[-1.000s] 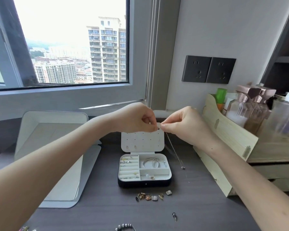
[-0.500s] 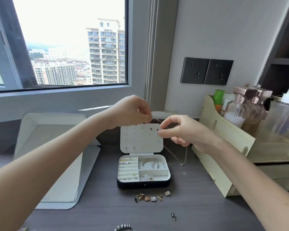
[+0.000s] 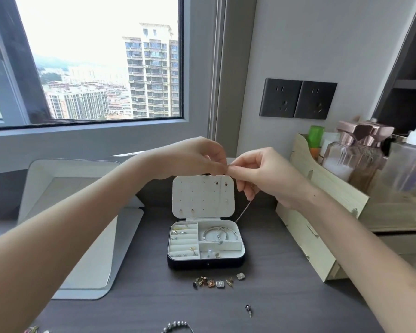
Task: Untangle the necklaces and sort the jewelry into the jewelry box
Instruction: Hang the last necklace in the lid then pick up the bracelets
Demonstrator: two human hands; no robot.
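**Me:** My left hand (image 3: 197, 157) and right hand (image 3: 264, 179) are both pinched closed on the necklace (image 3: 244, 210). On each, thumb presses forefinger, and the tips of both hands touch above the far edge of the jewelry box (image 3: 205, 265).

**Friend:** Where does the chain run?

**Me:** It drops from under my right hand's curled fingers and slants down and left. Its lower end is near the box's far right corner, and I can't tell whether it touches the desk (image 3: 286, 296). At the pinch itself it's too fine to make out.

**Friend:** And the box?

**Me:** It's open, with its lid (image 3: 203, 195) standing upright and two small earrings (image 3: 193, 211) hooked in the bottom row. In the far right compartment lie bangles (image 3: 220, 233). The padded rolls on the left hold rings (image 3: 179, 233).

**Friend:** Anything loose?

**Me:** A row of stud earrings (image 3: 217, 282) lies just on the near side of the box. There's a lone stud (image 3: 248, 308) nearer and to the right, and a beaded bracelet (image 3: 177, 327) at the near edge of view.

**Friend:** Around that?

**Me:** A white folding stand (image 3: 82, 236) is on the left. On the right is a wooden organizer (image 3: 322, 212) with bottles (image 3: 356, 155) in it. Two dark wall sockets (image 3: 298, 98) are beyond, and the window (image 3: 94, 68) is far left.
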